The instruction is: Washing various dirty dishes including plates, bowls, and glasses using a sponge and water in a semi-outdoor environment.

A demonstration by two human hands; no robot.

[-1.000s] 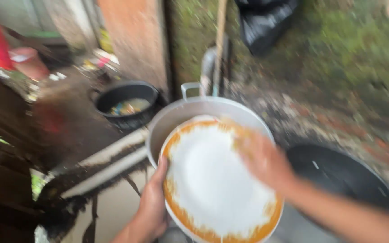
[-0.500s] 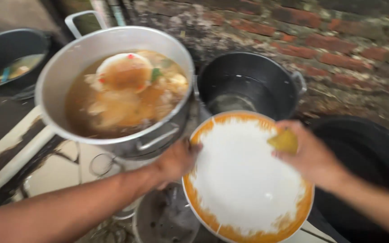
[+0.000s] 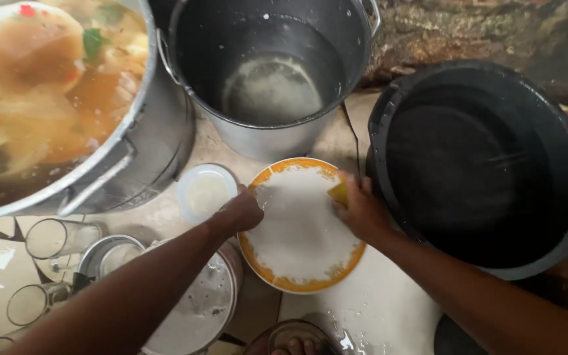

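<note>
Two hands: both on one plate, seen from above.
Plate (image 3: pixel 300 230): white, soapy centre with an orange rim; it sits low in the middle of the view, between the two hands, over the pale wet floor (image 3: pixel 376 309).
Left hand (image 3: pixel 243 212): fingers curled closed on the plate's left rim, holding it.
Right hand (image 3: pixel 361 209): fingers closed around a yellow sponge (image 3: pixel 338 192), pressed against the plate's upper right rim.
Large metal pot (image 3: pixel 159 131): upper left, full of orange-brown water with submerged dishes.
Metal bucket (image 3: pixel 271 72): top centre, just above the plate, with a little cloudy water at the bottom.
Black tub (image 3: pixel 481 164): right of the plate, close beside the right hand, holding dark water.
Small white bowl (image 3: pixel 205 192): just left of the plate, near the left hand.
Drinking glasses (image 3: pixel 54 240): lower left, lying on the floor beside a round metal container (image 3: pixel 110 253).
</note>
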